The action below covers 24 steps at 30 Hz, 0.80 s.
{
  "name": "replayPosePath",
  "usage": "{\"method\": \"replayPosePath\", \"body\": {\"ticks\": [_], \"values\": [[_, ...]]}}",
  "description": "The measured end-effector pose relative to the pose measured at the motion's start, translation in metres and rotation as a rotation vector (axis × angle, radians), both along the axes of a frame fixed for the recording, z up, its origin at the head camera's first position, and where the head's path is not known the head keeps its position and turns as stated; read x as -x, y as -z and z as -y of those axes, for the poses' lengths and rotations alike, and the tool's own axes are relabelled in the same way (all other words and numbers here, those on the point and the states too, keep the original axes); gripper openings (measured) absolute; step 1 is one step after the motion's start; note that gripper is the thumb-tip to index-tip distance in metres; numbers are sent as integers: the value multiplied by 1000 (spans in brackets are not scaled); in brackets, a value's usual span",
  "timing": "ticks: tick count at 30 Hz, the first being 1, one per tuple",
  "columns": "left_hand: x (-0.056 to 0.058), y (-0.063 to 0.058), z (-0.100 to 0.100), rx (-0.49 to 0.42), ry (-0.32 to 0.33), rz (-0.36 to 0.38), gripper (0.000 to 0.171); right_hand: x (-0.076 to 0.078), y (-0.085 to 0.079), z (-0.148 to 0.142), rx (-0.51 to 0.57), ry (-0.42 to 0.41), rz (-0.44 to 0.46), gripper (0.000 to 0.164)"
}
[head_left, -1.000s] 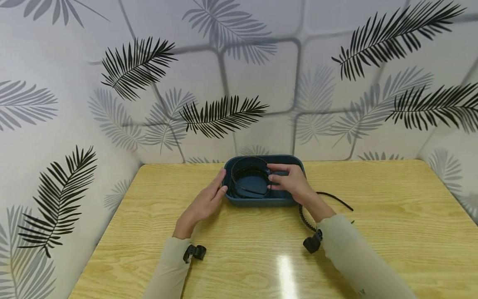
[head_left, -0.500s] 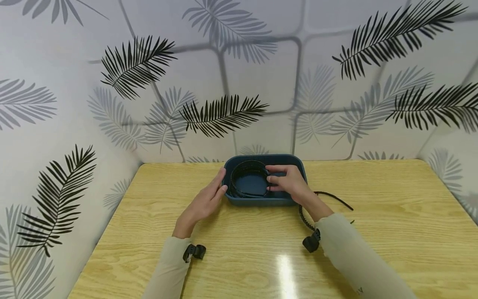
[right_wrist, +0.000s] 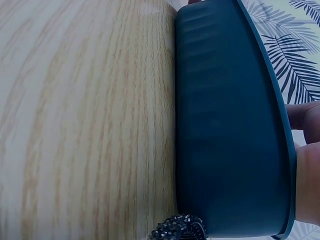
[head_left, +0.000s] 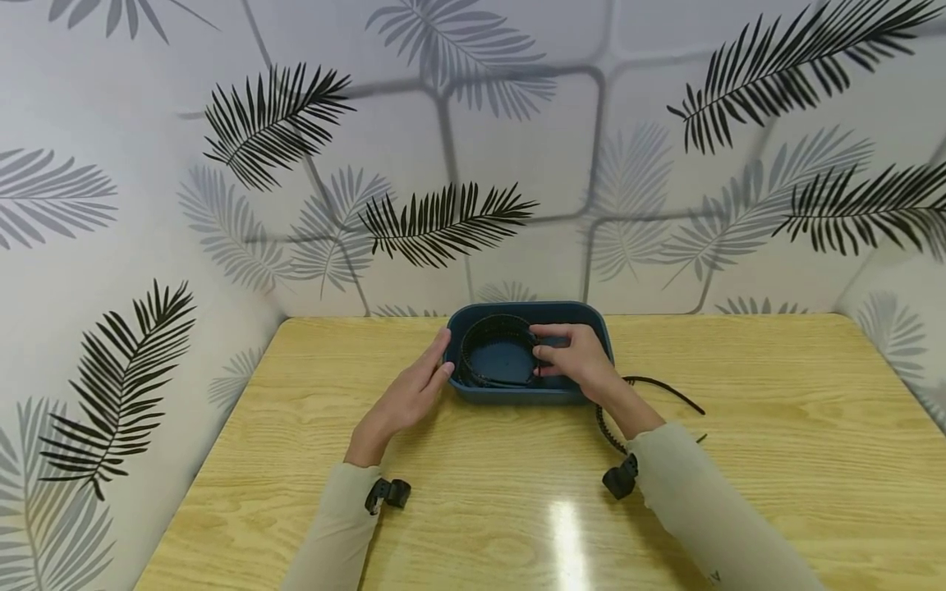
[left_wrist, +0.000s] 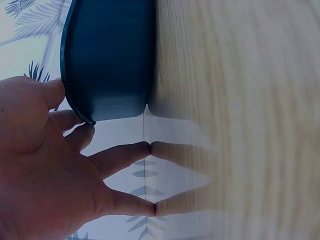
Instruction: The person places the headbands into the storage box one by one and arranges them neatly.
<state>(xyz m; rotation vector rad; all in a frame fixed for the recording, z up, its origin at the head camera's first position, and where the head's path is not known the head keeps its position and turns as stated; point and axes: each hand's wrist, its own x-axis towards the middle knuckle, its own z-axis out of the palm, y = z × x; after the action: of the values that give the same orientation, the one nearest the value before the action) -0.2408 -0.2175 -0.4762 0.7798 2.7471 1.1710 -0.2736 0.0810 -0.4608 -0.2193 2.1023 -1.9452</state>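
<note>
A dark blue tub (head_left: 532, 396) stands on the table against the wall. Black headbands (head_left: 480, 328) with toothed edges lie curved in its left half; how many overlap there cannot be told. My right hand (head_left: 580, 357) reaches over the tub's front wall and pinches the right side of a headband with its fingertips. With fairly straight fingers, my left hand (head_left: 406, 394) touches the tub's left end; in the left wrist view the thumb (left_wrist: 54, 94) meets the rim and two fingers extend down to the table. The right wrist view hides my right fingertips behind the tub wall.
Outside the tub, partly under my right forearm, another black headband (head_left: 665, 388) lies on the wooden table (head_left: 473, 492). Its beaded surface (right_wrist: 180, 226) shows in the right wrist view. The leaf-patterned wall (head_left: 532, 271) rises directly behind the tub.
The headband in my right hand has come down from a raised, tilted position to lie lower among the other loops in the tub. My left hand stays at the tub's end.
</note>
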Motion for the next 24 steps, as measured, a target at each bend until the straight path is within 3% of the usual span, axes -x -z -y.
{"method": "replayPosePath", "body": {"ticks": [24], "values": [[1, -1, -1, -2, 1, -11, 61, -3, -1, 2, -81, 31, -2, 45]]}}
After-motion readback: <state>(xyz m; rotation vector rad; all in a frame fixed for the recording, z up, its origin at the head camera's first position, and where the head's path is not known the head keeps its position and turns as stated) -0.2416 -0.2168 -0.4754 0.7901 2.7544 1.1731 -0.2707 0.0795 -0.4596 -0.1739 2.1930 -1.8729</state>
